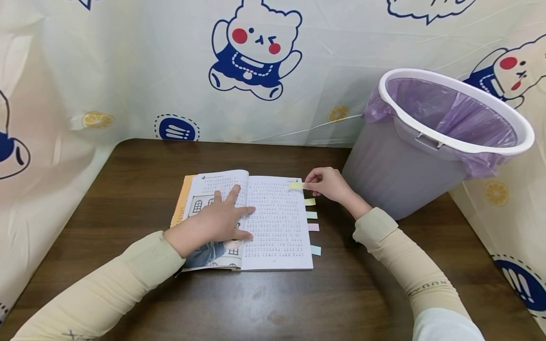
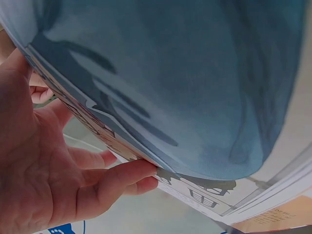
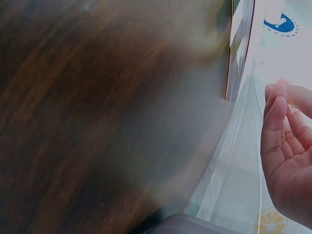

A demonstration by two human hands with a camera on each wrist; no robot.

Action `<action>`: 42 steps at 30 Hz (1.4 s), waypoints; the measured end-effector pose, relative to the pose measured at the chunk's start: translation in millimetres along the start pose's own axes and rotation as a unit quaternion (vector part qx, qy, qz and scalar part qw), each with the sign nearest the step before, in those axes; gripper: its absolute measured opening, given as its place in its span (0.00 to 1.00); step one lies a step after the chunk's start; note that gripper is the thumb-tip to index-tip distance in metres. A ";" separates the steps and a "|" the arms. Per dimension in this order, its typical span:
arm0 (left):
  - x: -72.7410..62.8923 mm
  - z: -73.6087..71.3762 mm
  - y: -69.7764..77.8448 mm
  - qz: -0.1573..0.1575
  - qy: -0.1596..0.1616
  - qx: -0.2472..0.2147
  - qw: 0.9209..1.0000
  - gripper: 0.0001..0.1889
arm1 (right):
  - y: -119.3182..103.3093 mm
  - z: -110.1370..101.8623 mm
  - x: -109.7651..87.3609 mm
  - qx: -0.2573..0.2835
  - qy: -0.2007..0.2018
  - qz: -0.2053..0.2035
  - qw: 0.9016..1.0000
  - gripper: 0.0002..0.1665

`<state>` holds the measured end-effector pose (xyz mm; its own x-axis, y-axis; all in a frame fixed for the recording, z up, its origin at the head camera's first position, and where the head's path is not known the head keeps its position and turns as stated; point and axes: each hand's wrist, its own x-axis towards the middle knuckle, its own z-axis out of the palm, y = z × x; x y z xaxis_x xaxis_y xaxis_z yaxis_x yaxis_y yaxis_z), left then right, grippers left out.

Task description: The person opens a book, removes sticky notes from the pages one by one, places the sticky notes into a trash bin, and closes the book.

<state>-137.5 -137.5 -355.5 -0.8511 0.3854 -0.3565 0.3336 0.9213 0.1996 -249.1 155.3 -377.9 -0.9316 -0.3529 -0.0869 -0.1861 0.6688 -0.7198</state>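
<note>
An open book (image 1: 277, 222) lies on the dark wooden table, with printed text on the right page and a blue illustration on the left page. My left hand (image 1: 219, 219) is spread across the left page and the spine, its fingers straight and pressing the pages. At the upper right corner of the right page, my right hand (image 1: 330, 184) pinches the end of a yellow sticky tab (image 1: 296, 186) between thumb and finger. Below it, several tabs stick out from the page edge, among them a pink tab (image 1: 313, 227) and a blue tab (image 1: 315, 250).
A grey trash bin (image 1: 401, 161) with a white rim and a purple liner stands at the right, close beyond my right hand. Behind the table (image 1: 273, 303) hangs a pale curtain (image 1: 170, 57) with cartoon bears. An orange cover edge (image 1: 182, 201) shows at the book's left.
</note>
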 end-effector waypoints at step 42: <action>0.9 -4.3 -4.1 -0.003 -0.028 -0.029 0.999 0.40 | -26.1 -30.2 -25.9 -0.014 0.006 -0.037 0.999 0.07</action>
<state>-141.4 -141.1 -352.7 -0.8283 0.3840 -0.4081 0.3037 0.9197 0.2489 -229.6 166.8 -336.1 -0.9188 -0.3939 -0.0252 -0.2634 0.6595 -0.7040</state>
